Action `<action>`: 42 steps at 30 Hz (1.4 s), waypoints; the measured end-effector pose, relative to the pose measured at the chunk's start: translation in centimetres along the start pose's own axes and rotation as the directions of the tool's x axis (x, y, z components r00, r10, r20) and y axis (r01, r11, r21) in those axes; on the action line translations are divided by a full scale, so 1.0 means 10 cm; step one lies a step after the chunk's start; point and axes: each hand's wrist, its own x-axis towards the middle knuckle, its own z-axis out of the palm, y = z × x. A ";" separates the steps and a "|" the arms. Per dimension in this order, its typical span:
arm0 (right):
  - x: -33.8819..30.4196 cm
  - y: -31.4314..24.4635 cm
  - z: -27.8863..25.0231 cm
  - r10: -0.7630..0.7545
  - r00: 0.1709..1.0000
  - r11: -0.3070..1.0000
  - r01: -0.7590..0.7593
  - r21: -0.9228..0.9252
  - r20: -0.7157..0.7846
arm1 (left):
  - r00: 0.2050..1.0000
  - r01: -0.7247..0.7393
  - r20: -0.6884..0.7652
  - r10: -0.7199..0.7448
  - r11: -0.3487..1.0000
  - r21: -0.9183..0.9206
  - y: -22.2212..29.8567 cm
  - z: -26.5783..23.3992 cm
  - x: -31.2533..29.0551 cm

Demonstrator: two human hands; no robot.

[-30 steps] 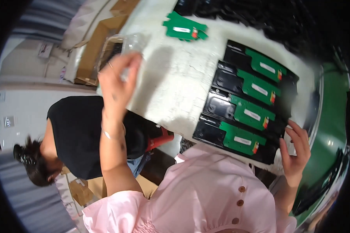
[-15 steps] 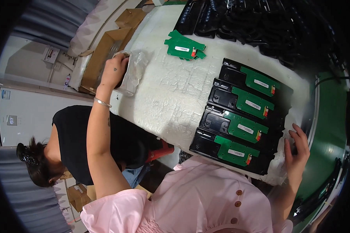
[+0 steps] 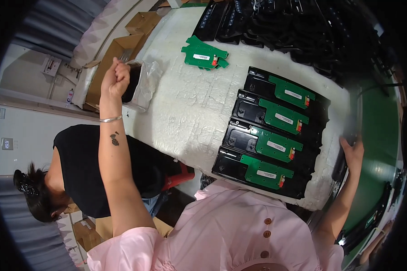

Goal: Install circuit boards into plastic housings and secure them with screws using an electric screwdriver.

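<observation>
My left hand (image 3: 116, 80) is raised beside a clear plastic bag (image 3: 145, 88) that lines an open container with a dark inside. Its fingers are closed in a pinch; whatever they hold is too small or hidden. My right hand (image 3: 353, 154) is at the table's right edge, thumb apart, its other fingers blurred and mostly hidden. Between my hands, several black plastic housings (image 3: 228, 168) lie in a row, each with a green circuit board (image 3: 276, 144) on it. A small pile of loose green circuit boards (image 3: 203, 54) lies farther back.
Many black housings (image 3: 276, 27) are heaped along the far side of the white padded table (image 3: 185, 108). Cardboard boxes (image 3: 105, 65) line the far left. A person in black (image 3: 104, 167) sits close at my left. A green surface (image 3: 380, 122) lies beyond the right edge.
My left hand has come up out of the plastic bag and moved left, fingers closed. My right hand has shifted slightly up along the right edge. The view has turned a little.
</observation>
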 end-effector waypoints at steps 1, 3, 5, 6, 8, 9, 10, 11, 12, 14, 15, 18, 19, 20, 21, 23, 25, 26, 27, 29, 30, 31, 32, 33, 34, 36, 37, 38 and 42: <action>0.02 0.01 0.00 -0.003 1.000 1.000 0.003 -0.008 -0.001 | 1.000 0.002 0.001 -0.001 1.000 -0.008 -0.03 0.02 0.01; 0.05 0.13 0.00 -0.002 1.000 0.966 0.004 0.257 -0.009 | 0.991 0.012 0.127 0.034 0.939 -0.344 -0.20 0.09 0.07; 0.04 0.31 -0.03 0.004 0.989 0.940 0.047 0.339 -0.150 | 0.983 0.047 0.180 0.026 0.919 -0.392 -0.38 0.16 0.12; -0.05 0.19 -0.11 0.102 0.993 0.851 -0.061 0.522 -0.051 | 0.981 0.061 0.190 0.027 0.894 -0.444 -0.52 0.20 0.13; -0.19 0.05 -0.25 0.158 0.987 0.645 -0.093 0.759 -0.013 | 0.981 0.083 0.191 0.015 0.866 -0.493 -0.88 0.31 0.14; -0.24 -0.01 -0.33 0.111 0.987 0.621 0.021 0.783 -0.114 | 0.987 0.089 0.159 -0.013 0.871 -0.483 -1.05 0.35 0.15; -0.28 -0.16 -0.37 0.039 0.981 0.560 0.137 0.817 -0.191 | 0.983 0.105 0.183 -0.024 0.888 -0.448 -1.27 0.32 0.17; -0.30 -0.25 -0.41 -0.019 0.961 0.498 0.248 0.831 -0.275 | 0.994 0.110 0.057 -0.095 0.917 -0.383 -1.55 0.39 0.16; -0.27 -0.25 -0.47 -0.153 0.941 0.470 0.339 0.815 -0.303 | 0.992 0.123 0.061 -0.110 0.958 -0.261 -1.76 0.33 0.14; -0.29 -0.35 -0.45 -0.170 0.906 0.451 0.421 0.787 -0.387 | 0.975 0.214 0.097 -0.200 0.963 -0.166 -2.19 0.42 -0.03; -0.30 -0.45 -0.40 -0.171 0.888 0.449 0.455 0.769 -0.426 | 0.976 0.207 0.082 -0.200 0.974 -0.093 -2.38 0.53 -0.14; -0.31 -0.69 -0.23 -0.187 0.869 0.435 0.491 0.754 -0.458 | 0.908 0.376 0.201 -0.368 0.927 -0.002 -2.60 0.48 -0.18; -0.31 -0.69 -0.20 -0.200 0.870 0.479 0.488 0.730 -0.451 | 0.889 0.387 0.234 -0.392 0.919 0.072 -2.66 0.50 -0.23; -0.32 -0.70 -0.18 -0.194 0.869 0.456 0.491 0.742 -0.456 | 0.882 0.372 0.240 -0.405 0.912 0.173 -2.71 0.52 -0.27; -0.32 -0.71 -0.17 -0.188 0.869 0.465 0.489 0.738 -0.458 | 0.877 0.383 0.240 -0.416 0.908 0.173 -2.74 0.54 -0.31; -0.32 -0.73 -0.18 -0.201 0.887 0.498 0.458 0.737 -0.416 | 0.891 0.318 0.200 -0.408 0.874 0.368 -2.79 0.60 -0.37; -0.33 -0.71 -0.20 -0.201 0.894 0.501 0.446 0.741 -0.401 | 0.885 0.328 0.192 -0.424 0.860 0.391 -2.84 0.62 -0.39; -0.36 -0.73 -0.21 -0.208 0.917 0.493 0.399 0.773 -0.340 | 0.884 0.315 0.183 -0.430 0.837 0.448 -2.86 0.63 -0.39; -0.37 -0.76 -0.22 -0.215 0.936 0.484 0.349 0.802 -0.278 | 0.883 0.302 0.173 -0.436 0.811 0.502 -2.89 0.63 -0.37; -0.38 -0.84 -0.23 -0.203 0.937 0.491 0.348 0.798 -0.284 | 0.847 0.360 0.177 -0.502 0.785 0.504 -2.90 0.56 -0.29; -0.39 -0.86 -0.26 -0.220 0.942 0.496 0.331 0.803 -0.253 | 0.810 0.407 0.184 -0.556 0.760 0.507 -2.91 0.52 -0.25; -0.40 -0.89 -0.28 -0.237 0.946 0.500 0.314 0.807 -0.221 | 0.801 0.415 0.191 -0.567 0.757 0.504 -2.93 0.48 -0.21; -0.38 -0.93 -0.26 -0.219 0.943 0.446 0.324 0.834 -0.249 | 0.772 0.450 0.220 -0.596 0.757 0.474 -2.97 0.43 -0.16; -0.37 -0.93 -0.26 -0.215 0.944 0.454 0.323 0.831 -0.250 | 0.742 0.484 0.250 -0.622 0.755 0.443 -3.00 0.41 -0.12; -0.35 -0.92 -0.26 -0.200 0.948 0.449 0.314 0.837 -0.248 | 0.737 0.490 0.252 -0.627 0.753 0.440 -3.02 0.40 -0.09; -0.32 -1.00 -0.26 -0.119 0.954 0.465 0.299 0.833 -0.275 | 0.747 0.498 0.218 -0.628 0.745 0.444 -3.06 0.39 -0.06; -0.30 -1.06 -0.29 -0.118 0.954 0.470 0.298 0.831 -0.275 | 0.744 0.502 0.219 -0.631 0.744 0.441 -3.08 0.42 -0.07; -0.28 -1.11 -0.32 -0.177 0.921 0.390 0.389 0.835 -0.347 | 0.791 0.465 0.147 -0.594 0.740 0.486 -3.09 0.47 -0.11; -0.23 -1.41 -0.51 -0.409 0.798 0.097 0.520 0.849 -0.442 | 0.808 0.449 0.093 -0.582 0.710 0.543 -3.15 0.56 -0.13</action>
